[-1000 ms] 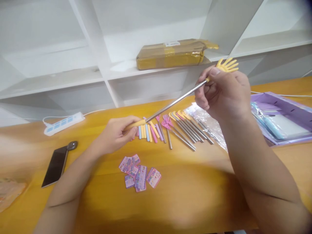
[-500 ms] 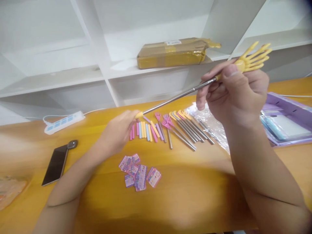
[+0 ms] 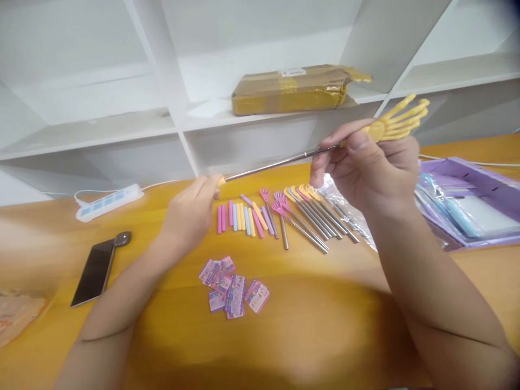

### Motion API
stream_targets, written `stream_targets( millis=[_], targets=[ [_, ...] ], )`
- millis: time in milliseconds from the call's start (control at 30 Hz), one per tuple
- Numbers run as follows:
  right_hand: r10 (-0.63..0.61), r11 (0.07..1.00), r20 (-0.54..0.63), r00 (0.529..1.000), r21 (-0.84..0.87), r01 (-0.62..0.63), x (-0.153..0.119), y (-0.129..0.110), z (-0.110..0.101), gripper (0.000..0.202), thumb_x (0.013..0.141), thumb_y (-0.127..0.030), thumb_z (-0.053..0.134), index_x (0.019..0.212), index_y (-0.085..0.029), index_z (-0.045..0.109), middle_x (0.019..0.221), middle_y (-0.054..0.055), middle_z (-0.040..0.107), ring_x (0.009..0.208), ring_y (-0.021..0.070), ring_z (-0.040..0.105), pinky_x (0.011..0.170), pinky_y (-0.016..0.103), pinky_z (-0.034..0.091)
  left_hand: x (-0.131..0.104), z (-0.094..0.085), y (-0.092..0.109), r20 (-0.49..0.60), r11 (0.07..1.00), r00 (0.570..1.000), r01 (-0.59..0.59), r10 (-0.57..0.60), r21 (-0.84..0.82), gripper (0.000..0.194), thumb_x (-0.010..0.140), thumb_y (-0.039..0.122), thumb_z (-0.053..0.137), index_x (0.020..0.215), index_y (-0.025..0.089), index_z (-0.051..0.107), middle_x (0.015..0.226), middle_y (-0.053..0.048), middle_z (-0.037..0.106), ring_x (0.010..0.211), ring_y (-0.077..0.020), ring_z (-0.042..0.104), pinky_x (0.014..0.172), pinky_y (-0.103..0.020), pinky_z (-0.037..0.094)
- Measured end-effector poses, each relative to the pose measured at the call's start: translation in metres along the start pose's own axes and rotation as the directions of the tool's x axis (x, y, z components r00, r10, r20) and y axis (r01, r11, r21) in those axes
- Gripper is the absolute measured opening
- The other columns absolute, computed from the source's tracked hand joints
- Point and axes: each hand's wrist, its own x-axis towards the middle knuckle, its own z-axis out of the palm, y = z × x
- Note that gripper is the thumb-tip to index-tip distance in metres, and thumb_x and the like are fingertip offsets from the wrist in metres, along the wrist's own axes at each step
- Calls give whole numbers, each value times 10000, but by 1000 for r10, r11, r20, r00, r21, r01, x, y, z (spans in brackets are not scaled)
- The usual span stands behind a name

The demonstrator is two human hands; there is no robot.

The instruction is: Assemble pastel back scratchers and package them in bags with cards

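Observation:
A telescopic back scratcher [image 3: 280,161] with a yellow hand-shaped head stretches between my two hands above the table. My right hand [image 3: 369,168] pinches it just below the head, thumb on top. At the other end, my left hand [image 3: 190,208] is closed round the yellow handle, of which only the tip shows. Beneath lie several coloured handle sleeves [image 3: 244,216] in pink, yellow, blue and purple. To their right, several more back scratchers [image 3: 317,216] with pink or yellow heads and bare metal rods lie side by side.
Small printed cards [image 3: 233,292] lie in a loose pile nearer me. On the right are clear plastic wrapping [image 3: 357,219] and a purple box [image 3: 487,173] holding packets. A power strip [image 3: 109,203] and a phone [image 3: 93,273] lie left. A taped parcel [image 3: 290,92] sits on the shelf behind.
My right hand has moved left and down with the scratcher's head, bringing it closer to my left hand. The exposed rod looks shorter. My left hand has shifted slightly left.

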Motion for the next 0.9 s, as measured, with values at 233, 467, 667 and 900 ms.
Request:
stream_targets(
  millis=[233, 467, 667, 900],
  targets=[
    [66, 996, -41, 997, 62, -64, 4, 11, -5, 238, 1032, -381, 781, 992, -150, 820, 789, 59, 781, 565, 131, 728, 518, 239, 598, 0, -7, -1, -72, 997, 996, -39, 43, 59, 418, 1203, 391, 324, 1169, 194, 692, 884, -43, 740, 747, -173, 664, 635, -289, 411],
    [105, 994, -19, 994, 20, -105, 2, 14, -3, 297, 1009, -447, 804, 972, -153, 798, 758, 50, 745, 539, 122, 698, 513, 247, 596, -1, -5, -1, 21, 997, 997, -67, 68, -33, 390, 1200, 383, 340, 1226, 196, 682, 980, -59, 786, 790, -175, 714, 636, -286, 444],
    [205, 977, -27, 978, -52, -206, -3, 14, 6, 376, 985, -579, 794, 985, -205, 754, 763, 21, 692, 560, 108, 640, 512, 254, 581, -2, -6, 0, 30, 997, 998, -56, 57, -49, 435, 1200, 429, 324, 1248, 195, 687, 961, -60, 776, 800, -186, 704, 645, -290, 441],
    [185, 981, 10, 983, -62, -184, -5, 20, 9, 365, 996, -566, 786, 988, -202, 767, 751, 5, 650, 533, 84, 595, 482, 244, 532, -3, -11, 2, 40, 992, 996, -75, 79, -101, 378, 1192, 392, 370, 1247, 191, 686, 962, -51, 777, 808, -181, 710, 674, -283, 481]
  ],
)
